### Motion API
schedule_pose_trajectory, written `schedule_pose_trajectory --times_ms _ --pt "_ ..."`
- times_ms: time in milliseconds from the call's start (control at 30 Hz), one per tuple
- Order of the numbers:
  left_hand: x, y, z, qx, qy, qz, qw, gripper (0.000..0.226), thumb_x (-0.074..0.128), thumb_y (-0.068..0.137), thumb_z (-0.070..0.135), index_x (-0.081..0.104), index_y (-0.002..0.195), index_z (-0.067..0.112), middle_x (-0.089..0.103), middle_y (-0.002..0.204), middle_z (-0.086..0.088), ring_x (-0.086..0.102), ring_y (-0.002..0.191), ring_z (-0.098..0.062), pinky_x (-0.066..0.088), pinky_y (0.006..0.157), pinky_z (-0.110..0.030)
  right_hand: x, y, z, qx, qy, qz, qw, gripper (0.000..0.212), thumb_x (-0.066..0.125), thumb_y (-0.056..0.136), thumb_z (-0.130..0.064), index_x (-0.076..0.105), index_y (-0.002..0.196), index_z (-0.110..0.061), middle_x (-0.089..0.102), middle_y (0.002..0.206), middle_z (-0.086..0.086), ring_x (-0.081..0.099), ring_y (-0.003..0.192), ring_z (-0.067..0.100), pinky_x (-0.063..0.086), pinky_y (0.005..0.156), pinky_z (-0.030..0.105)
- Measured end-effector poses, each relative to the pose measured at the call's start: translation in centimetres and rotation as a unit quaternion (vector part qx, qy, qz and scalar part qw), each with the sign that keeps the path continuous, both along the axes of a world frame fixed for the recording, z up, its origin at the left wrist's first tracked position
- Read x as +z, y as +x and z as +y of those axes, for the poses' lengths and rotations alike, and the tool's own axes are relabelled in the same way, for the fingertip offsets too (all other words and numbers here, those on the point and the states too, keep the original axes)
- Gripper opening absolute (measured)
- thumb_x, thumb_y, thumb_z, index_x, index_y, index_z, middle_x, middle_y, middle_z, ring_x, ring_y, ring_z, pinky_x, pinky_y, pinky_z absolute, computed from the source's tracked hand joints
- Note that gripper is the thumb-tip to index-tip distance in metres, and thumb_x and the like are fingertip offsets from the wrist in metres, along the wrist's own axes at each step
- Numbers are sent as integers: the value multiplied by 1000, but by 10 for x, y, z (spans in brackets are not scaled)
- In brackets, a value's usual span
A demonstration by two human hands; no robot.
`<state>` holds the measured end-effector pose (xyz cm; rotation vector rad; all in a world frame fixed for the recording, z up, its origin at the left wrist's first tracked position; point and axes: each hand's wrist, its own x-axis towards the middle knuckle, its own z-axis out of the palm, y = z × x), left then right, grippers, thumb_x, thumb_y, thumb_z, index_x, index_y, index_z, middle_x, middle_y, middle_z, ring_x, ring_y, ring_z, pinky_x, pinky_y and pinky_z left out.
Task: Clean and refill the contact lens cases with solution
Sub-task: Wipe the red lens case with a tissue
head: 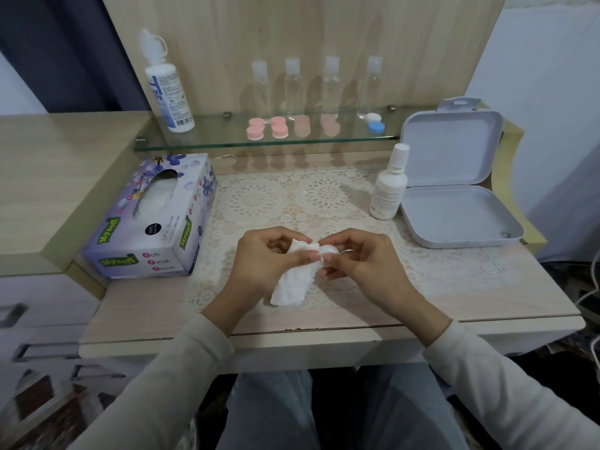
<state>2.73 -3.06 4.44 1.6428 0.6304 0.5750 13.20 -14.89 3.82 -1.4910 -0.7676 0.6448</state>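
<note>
Small white case (328, 251), round and glossy, is pinched in the right hand (360, 258) just above the lace mat (259, 199) on the worktop (487, 287). The left hand (269, 258) grips a crumpled white tissue (293, 284) pressed right against it. The box (152, 219) at left reads "Mysoft" and "Soft Facial Tissue". Pink cases (255, 128) sit on the glass shelf (227, 142); the big bottle (168, 89) there has a label too blurred to read in full.

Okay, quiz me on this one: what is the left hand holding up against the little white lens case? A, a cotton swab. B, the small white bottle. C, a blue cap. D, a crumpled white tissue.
D: the left hand grips a crumpled white tissue and holds it against the small white case, which the right hand pinches above the lace mat.
</note>
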Motion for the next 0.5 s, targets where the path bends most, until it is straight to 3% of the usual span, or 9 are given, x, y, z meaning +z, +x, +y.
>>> schedule_pose_trajectory --times_ms 167,367,500 --pt "0 -4 2 -21 -48 -20 998 22 71 70 -4 70 81 16 72 79 6 68 75 -8 52 64 -17 3 2 1 -13 11 21 1000 16 62 78 11 66 84 -3 67 75 21 67 56 20 57 56 27" --pt "0 -3 -5 17 -1 -14 1000 33 81 58 2 67 84 16 69 80 0 68 70 -10 53 59 -19 4 1 2 -4 13 30 999 12 62 79 9 65 88 1 66 73 22 66 53 20 56 55 26" --pt "1 -5 -4 45 19 -62 997 39 79 59 -4 52 78 17 65 84 -9 68 68 -19 55 53 -26 8 1 3 2 21 47 999 9 60 80 8 63 87 3 65 69 19 65 51 17 57 54 27"
